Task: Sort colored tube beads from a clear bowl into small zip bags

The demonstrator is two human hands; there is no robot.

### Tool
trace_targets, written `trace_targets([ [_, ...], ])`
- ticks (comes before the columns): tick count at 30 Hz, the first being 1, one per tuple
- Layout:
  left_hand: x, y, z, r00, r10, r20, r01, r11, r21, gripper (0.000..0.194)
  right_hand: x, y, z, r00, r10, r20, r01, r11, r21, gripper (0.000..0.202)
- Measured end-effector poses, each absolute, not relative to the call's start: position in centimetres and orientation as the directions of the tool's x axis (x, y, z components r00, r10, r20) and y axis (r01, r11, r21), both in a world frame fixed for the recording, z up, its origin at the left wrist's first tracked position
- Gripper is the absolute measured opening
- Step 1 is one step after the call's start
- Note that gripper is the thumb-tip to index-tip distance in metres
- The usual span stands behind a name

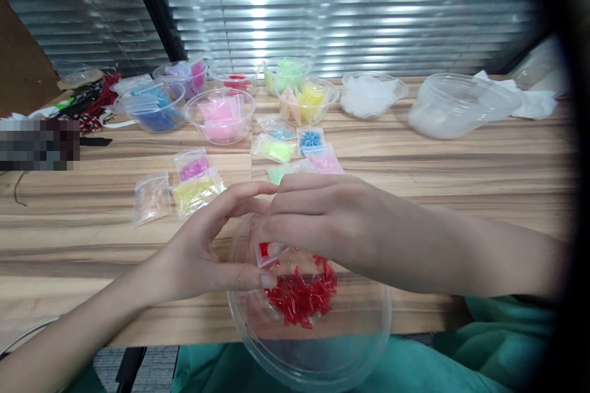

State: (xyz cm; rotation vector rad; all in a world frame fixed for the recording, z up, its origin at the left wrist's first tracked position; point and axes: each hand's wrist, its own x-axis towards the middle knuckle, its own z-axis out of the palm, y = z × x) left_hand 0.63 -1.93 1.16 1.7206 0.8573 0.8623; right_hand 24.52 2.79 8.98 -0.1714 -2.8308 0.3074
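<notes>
A wide clear plastic bowl (385, 325) stands at the table's front edge, with a heap of short red tube pieces (302, 298) at its bottom. Above its far left side is a small clear bag (262, 260) with some red in it, mostly covered by my hands. My left hand (207, 252) curves around the bag, thumb below and bent fingers above; its fingertips are partly hidden. Crossing over from the right, my right hand (322, 212) has its fingers pressed together on the bag, its thumb over the red. What else those fingers hold is hidden.
Small filled bags lie ahead: orange (152, 196), yellow (196, 191), purple (193, 166), blue (310, 140) and others. Behind them stand clear bowls of pink (220, 116), blue (154, 107) and yellow (308, 101) packets. Stacked empty bowls (442, 107) sit right; cords (99, 101) lie left.
</notes>
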Motion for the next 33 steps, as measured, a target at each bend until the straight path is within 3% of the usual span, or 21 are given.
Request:
trace_targets([
  [10,0.4,-2.0,0.4,0.511,0.835,0.202,0.123,-0.304,0.945,0.09,24.5,2.7,9.2,-0.96,0.096,0.264,0.08,0.994,-0.068,0.031],
  [16,0.7,-2.2,1.0,0.508,0.854,0.116,0.144,-0.217,0.966,0.091,24.3,2.8,8.8,-0.965,0.098,0.242,0.069,0.99,-0.125,0.034],
  [27,0.6,-2.1,1.0,0.495,0.858,0.139,0.162,-0.249,0.955,0.09,25.2,2.6,10.0,-0.942,0.195,0.273,0.078,0.919,-0.387,0.024],
  [33,0.5,-2.2,1.0,0.503,0.851,0.151,0.137,-0.251,0.958,0.091,25.2,2.7,9.9,-0.948,0.201,0.248,0.104,0.929,-0.356,0.021],
])
